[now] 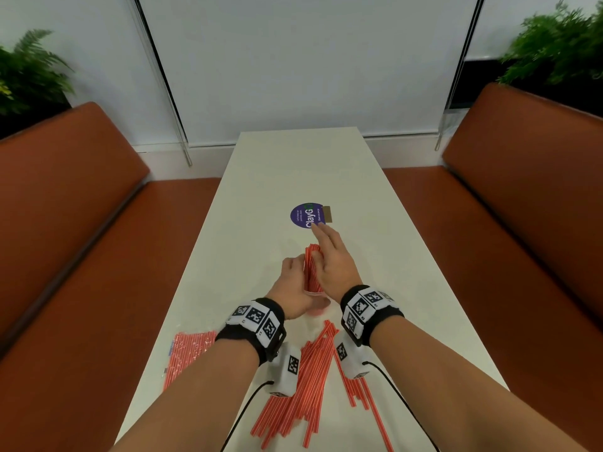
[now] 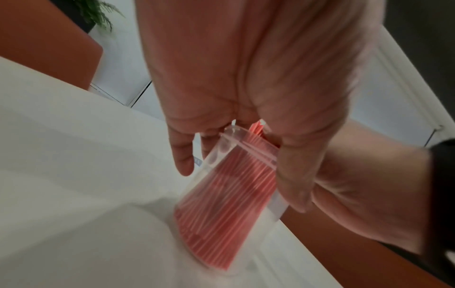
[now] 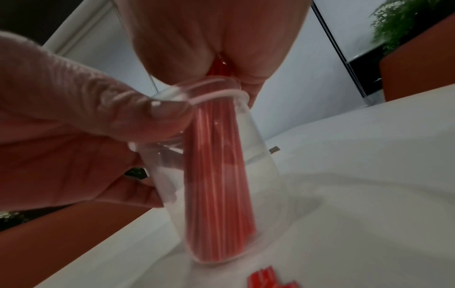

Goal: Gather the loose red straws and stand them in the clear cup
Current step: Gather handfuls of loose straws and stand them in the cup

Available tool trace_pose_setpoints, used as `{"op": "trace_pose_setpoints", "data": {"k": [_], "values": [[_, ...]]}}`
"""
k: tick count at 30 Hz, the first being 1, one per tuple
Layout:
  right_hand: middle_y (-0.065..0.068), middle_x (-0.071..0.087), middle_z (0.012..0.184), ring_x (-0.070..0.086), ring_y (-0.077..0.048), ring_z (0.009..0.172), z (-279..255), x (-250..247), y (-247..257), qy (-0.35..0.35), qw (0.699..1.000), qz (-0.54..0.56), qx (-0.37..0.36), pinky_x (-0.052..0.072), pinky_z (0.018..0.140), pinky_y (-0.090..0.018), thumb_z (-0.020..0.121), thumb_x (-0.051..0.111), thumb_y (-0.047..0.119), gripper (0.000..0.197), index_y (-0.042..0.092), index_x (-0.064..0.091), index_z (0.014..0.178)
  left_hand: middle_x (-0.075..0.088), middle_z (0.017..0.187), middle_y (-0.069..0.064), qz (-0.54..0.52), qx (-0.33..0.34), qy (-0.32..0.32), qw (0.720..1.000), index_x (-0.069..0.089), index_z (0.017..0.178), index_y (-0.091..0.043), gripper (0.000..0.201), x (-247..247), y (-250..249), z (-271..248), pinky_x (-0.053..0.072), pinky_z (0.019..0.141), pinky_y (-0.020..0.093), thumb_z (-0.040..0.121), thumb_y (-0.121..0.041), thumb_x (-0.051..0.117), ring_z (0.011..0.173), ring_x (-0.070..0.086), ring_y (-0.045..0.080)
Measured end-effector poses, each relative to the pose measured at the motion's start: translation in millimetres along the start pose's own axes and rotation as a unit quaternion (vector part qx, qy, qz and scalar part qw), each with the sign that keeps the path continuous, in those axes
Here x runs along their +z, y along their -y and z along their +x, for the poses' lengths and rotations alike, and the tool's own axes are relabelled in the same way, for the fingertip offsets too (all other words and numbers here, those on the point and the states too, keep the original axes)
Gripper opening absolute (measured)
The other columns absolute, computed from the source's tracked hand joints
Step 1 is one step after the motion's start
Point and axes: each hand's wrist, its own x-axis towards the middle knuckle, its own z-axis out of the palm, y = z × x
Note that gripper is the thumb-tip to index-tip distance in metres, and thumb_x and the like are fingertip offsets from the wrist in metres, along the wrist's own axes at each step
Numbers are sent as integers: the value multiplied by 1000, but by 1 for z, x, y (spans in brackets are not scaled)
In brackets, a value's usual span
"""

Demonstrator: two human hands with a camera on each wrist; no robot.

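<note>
On the white table (image 1: 284,177) stands a clear cup (image 1: 321,304) with a bundle of red straws (image 1: 310,269) upright in it. My left hand (image 1: 298,282) grips the cup from the left, its thumb on the rim (image 3: 172,115). Against the right side of the bundle's top my right hand (image 1: 326,252) rests flat, fingers straight and pointing away from me. In the left wrist view the cup (image 2: 221,194) sits between my thumb and fingers. The right wrist view shows the straws (image 3: 216,165) filling the middle of the cup (image 3: 261,155). Several loose red straws (image 1: 306,380) lie fanned out near the front edge, under my wrists.
A plastic bag of red straws (image 1: 189,353) lies at the table's left edge. A round purple sticker (image 1: 306,215) is on the table beyond the hands. Orange benches (image 1: 65,223) run along both sides, with plants (image 1: 29,73) behind them.
</note>
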Motion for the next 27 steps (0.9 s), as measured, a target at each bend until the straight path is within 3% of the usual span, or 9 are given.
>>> {"op": "trace_pose_setpoints", "data": {"k": [3, 7, 12, 17, 19, 21, 23, 25, 27], "values": [[-14, 42, 148, 39, -28, 135, 2, -3, 3, 71, 995, -72, -15, 32, 112, -33, 99, 40, 18, 47, 6, 36, 144, 34, 130, 5, 15, -6, -10, 1000, 31, 140, -14, 88, 0, -1, -1, 40, 98, 24, 69, -24, 82, 111, 48, 17], [-13, 49, 144, 46, -33, 132, 5, -6, 1, 95, 981, -147, -85, 41, 108, -44, 95, 34, 34, 51, 4, 51, 133, 31, 125, 6, 31, 4, -3, 1000, 35, 136, -17, 79, 2, -2, -2, 35, 101, 18, 72, -24, 80, 119, 40, 18], [-10, 46, 147, 35, -32, 140, 8, -9, 1, 154, 964, -196, -94, 28, 116, -39, 101, 37, 23, 40, 9, 50, 136, 29, 130, 8, 33, -21, -8, 999, 32, 140, -15, 81, 3, -5, -6, 39, 105, 25, 74, -26, 79, 119, 48, 23], [-17, 43, 147, 39, -33, 136, -3, -25, 15, 52, 994, -93, -1, 33, 113, -42, 98, 35, 35, 53, 5, 39, 142, 29, 132, 7, 30, -39, -24, 998, 17, 148, -14, 105, 0, -4, -15, 39, 103, 26, 68, -32, 83, 122, 49, 24], [-20, 43, 144, 39, -33, 134, -12, -36, 18, 35, 993, -75, 89, 33, 111, -39, 99, 39, 28, 52, 0, 33, 143, 22, 142, 9, 32, -75, -11, 997, -4, 153, -10, 131, -4, -5, -22, 37, 110, 30, 62, -33, 87, 132, 42, 26], [-24, 51, 132, 49, -36, 121, -21, -49, 22, 72, 973, -104, 192, 41, 102, -39, 94, 44, 17, 40, -3, 43, 129, 18, 150, 13, 55, -131, -8, 990, -11, 153, -5, 137, -8, -3, -31, 37, 113, 35, 61, -32, 88, 138, 36, 29], [-22, 58, 116, 58, -35, 105, -36, -61, 32, 178, 936, -142, 269, 49, 85, -36, 91, 44, 15, 26, -3, 50, 110, 27, 149, 16, 107, -192, 1, 976, 9, 152, -1, 116, -9, -1, -44, 41, 110, 36, 68, -33, 83, 136, 40, 30], [-17, 57, 101, 57, -28, 90, -58, -65, 40, 319, 888, -169, 287, 49, 68, -30, 94, 40, 16, 22, 0, 52, 99, 47, 133, 13, 175, -222, 36, 958, 37, 139, -1, 75, -6, 3, -59, 47, 100, 31, 80, -33, 72, 124, 52, 28], [-14, 56, 94, 52, -22, 80, -80, -64, 45, 402, 850, -198, 278, 45, 63, -28, 94, 38, 16, 22, 4, 56, 90, 60, 120, 9, 219, -221, 88, 946, 54, 126, -2, 45, 2, 8, -74, 50, 92, 29, 88, -28, 58, 114, 60, 25]]}}
